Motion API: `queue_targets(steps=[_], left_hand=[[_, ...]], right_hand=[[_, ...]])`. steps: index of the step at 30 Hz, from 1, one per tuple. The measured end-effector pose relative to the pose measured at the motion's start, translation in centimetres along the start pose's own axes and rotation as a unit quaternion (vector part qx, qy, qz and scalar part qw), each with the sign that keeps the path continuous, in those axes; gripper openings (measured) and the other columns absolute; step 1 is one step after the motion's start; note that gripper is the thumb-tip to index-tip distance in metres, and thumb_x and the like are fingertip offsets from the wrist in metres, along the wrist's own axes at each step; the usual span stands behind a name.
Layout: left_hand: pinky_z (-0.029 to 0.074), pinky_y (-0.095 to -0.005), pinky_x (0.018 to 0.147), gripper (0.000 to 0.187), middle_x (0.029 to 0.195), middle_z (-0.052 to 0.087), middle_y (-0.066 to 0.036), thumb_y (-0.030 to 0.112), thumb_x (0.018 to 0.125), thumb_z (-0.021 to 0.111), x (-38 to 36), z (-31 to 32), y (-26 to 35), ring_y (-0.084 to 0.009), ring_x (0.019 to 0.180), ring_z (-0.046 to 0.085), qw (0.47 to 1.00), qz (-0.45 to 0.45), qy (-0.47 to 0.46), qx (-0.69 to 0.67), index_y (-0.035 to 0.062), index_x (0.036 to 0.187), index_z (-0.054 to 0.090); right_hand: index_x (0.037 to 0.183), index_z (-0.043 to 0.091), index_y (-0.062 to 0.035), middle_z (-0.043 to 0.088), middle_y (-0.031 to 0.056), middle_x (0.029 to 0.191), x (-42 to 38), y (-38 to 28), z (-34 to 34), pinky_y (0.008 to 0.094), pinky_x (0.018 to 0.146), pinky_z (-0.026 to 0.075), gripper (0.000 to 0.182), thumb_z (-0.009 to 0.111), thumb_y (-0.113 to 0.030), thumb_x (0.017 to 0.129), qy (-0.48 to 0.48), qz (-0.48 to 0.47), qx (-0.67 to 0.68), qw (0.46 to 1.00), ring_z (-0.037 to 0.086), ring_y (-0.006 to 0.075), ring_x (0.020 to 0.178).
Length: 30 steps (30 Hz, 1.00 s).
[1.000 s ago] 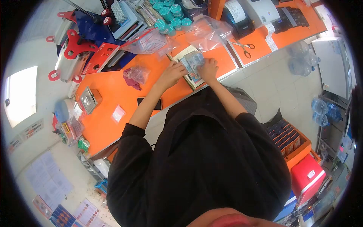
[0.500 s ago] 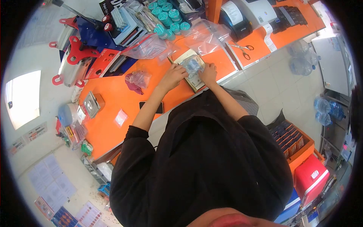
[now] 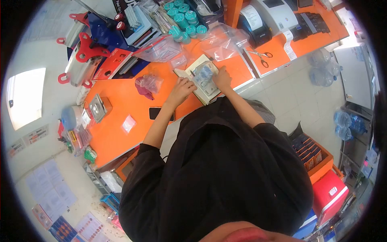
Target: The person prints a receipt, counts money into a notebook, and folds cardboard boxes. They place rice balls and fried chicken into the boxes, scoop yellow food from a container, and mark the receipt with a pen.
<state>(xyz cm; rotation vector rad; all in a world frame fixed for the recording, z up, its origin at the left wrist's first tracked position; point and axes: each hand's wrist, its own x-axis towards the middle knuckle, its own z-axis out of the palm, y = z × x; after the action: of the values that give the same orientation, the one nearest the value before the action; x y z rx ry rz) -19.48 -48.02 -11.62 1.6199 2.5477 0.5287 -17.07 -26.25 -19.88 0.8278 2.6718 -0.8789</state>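
An open notebook lies near the front edge of the orange counter, with grey and blue banknotes across its pages. My left hand has its fingers curled over the notebook's left side, at a raised page or cover. At the right edge of the notebook, beside the banknotes, my right hand is closed, thumb and fingers drawn together. Its fingertips are partly hidden. A black phone rests on the counter beneath my left forearm.
A maroon cloth with clear plastic lies left of my hands. Plastic bags, teal-lidded tubs and scissors are beyond. A receipt printer stands back right; a metal box sits at left.
The left side of the notebook has opened out, showing more of its pages and the banknotes. My left hand has moved slightly left and down. The view has shifted a little.
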Motion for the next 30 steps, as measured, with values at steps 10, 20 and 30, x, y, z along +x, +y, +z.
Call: queue_targets(steps=[10,20,30], left_hand=[[0.04,-0.0422,0.101,0.063,0.129,0.046,-0.015,-0.011,0.069,0.056,-1.3,-0.5,3.3,-0.0347,0.121,0.045,0.983,-0.159,0.088,-0.029,0.006,0.129,0.05],[0.047,-0.0405,0.099,0.053,0.133,0.046,-0.017,-0.008,0.072,0.065,-5.8,2.4,2.0,-0.0343,0.126,0.046,0.974,-0.167,0.142,-0.06,0.0025,0.123,0.054],[0.044,-0.043,0.103,0.054,0.131,0.05,-0.013,-0.004,0.072,0.067,-6.0,3.6,1.5,-0.0311,0.127,0.047,0.968,-0.129,0.209,-0.056,0.0035,0.123,0.055]], right_hand=[[0.101,0.06,-0.0035,0.057,0.018,0.095,-8.5,-3.2,-2.8,0.0434,0.081,0.05,0.033,0.07,-0.018,0.074,-0.16,-0.282,0.154,0.933,0.06,0.0352,0.089],[0.118,0.056,-0.004,0.055,0.0174,0.12,-6.9,-0.9,-0.2,0.0385,0.093,0.045,0.068,0.08,-0.047,0.071,-0.314,-0.121,0.318,0.887,0.053,0.0299,0.111],[0.134,0.047,-0.0127,0.046,0.0168,0.131,-6.7,-0.8,-0.9,0.0418,0.094,0.043,0.079,0.081,-0.045,0.07,-0.336,-0.107,0.31,0.883,0.045,0.0314,0.122]])
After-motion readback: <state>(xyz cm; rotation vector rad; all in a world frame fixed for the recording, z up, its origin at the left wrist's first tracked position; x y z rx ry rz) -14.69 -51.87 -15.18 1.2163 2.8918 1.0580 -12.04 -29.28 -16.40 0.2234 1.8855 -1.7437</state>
